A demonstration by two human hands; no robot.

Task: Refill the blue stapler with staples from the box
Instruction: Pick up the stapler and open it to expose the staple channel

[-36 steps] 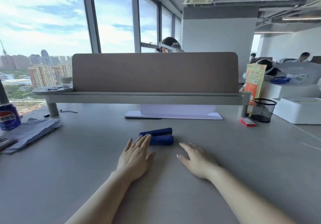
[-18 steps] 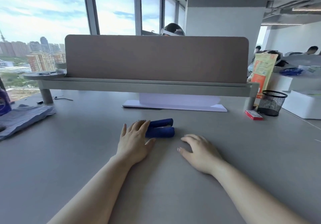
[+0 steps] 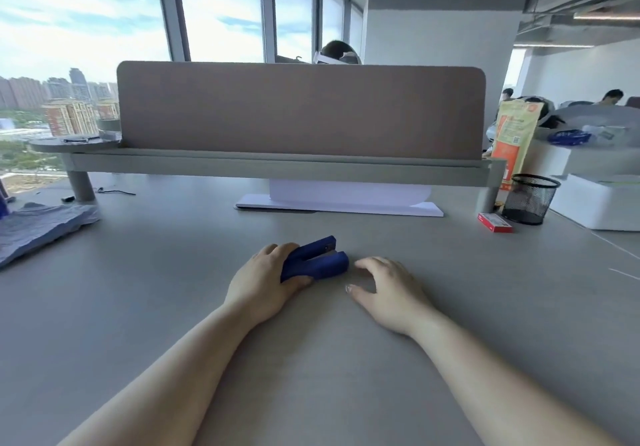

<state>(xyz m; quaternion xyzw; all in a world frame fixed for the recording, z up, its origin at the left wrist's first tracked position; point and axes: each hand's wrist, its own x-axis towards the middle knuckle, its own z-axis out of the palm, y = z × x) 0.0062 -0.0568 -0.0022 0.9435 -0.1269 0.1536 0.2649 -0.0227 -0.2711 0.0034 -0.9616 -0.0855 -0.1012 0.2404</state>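
Note:
The blue stapler (image 3: 317, 260) lies on the grey desk (image 3: 173, 289) in the middle, its mouth pointing right. My left hand (image 3: 265, 281) wraps around its rear end, fingers over the top and thumb at the near side. My right hand (image 3: 388, 288) rests on the desk just right of the stapler, fingers curled and apart, holding nothing. A small red staple box (image 3: 495, 222) lies at the far right of the desk, beside the mesh cup, well away from both hands.
A brown divider panel (image 3: 301, 111) on a grey shelf crosses the back. A black mesh pen cup (image 3: 528, 198) and an orange packet (image 3: 514, 137) stand at right. Grey cloth (image 3: 38, 227) lies at left, a white stand (image 3: 341, 203) under the shelf. A person sits behind the divider.
My left hand has moved forward from flat on the desk and closed around the rear of the stapler. My right hand has curled its fingers and shifted slightly toward the stapler.

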